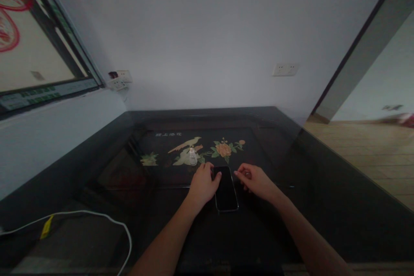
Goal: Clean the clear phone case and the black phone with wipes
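A smartphone (pixel 226 192) with a dark screen lies face up at the front middle of the glossy black table (pixel 155 224). My left hand (pixel 204 183) is closed on the phone's upper left edge, its thumb over the screen. Just right of the phone's upper right edge is my right hand (pixel 254 179), apart from it. Its fingers are curled and the thumb meets the forefinger; whether something small sits between them is hidden. A small whitish bottle (pixel 192 156) stands beyond my left hand.
A white cable (pixel 106 215) with a yellow tag (pixel 47 227) loops across the table's left front. Inlaid bird and flower pictures (pixel 223 148) decorate the tabletop. Wall sockets (pixel 285 69) sit behind on the white wall, more (pixel 119 81) near the window at left.
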The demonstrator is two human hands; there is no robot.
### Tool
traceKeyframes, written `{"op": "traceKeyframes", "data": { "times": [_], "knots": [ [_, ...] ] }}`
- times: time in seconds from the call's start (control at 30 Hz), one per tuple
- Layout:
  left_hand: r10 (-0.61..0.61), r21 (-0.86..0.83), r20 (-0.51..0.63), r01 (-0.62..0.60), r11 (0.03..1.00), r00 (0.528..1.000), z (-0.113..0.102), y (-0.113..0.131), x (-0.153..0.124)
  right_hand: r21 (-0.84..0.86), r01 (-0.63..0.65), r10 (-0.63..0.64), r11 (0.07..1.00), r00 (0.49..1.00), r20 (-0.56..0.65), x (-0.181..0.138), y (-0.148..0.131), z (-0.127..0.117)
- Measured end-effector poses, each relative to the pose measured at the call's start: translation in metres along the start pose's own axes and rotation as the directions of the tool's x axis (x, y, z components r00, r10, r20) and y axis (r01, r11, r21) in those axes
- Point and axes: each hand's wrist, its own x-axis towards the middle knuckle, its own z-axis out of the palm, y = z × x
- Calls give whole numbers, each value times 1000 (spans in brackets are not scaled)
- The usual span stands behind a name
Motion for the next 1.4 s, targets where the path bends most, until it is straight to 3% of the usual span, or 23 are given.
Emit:
{"op": "traceKeyframes", "data": {
  "times": [0.17,0.57,0.9,1.13,1.4],
  "knots": [
    [16,-11,-24,-16,1000,1000,2,-2,0,-36,70,-71,997,997,-28,0,-1,-2],
    [-48,28,-14,49,998,999,-2,1,0,-52,36,-37,998,999,-13,1,2,-2],
    [-76,80,-37,79,994,996,-12,6,-2,11,100,-98,995,986,-138,4,2,-4],
    [-70,243,-119,97,965,990,-7,31,-9,29,114,-106,993,974,-201,7,7,-5],
    [-88,311,-79,109,944,993,4,53,-11,25,120,-114,992,980,-160,4,2,-7]
  ]
}}
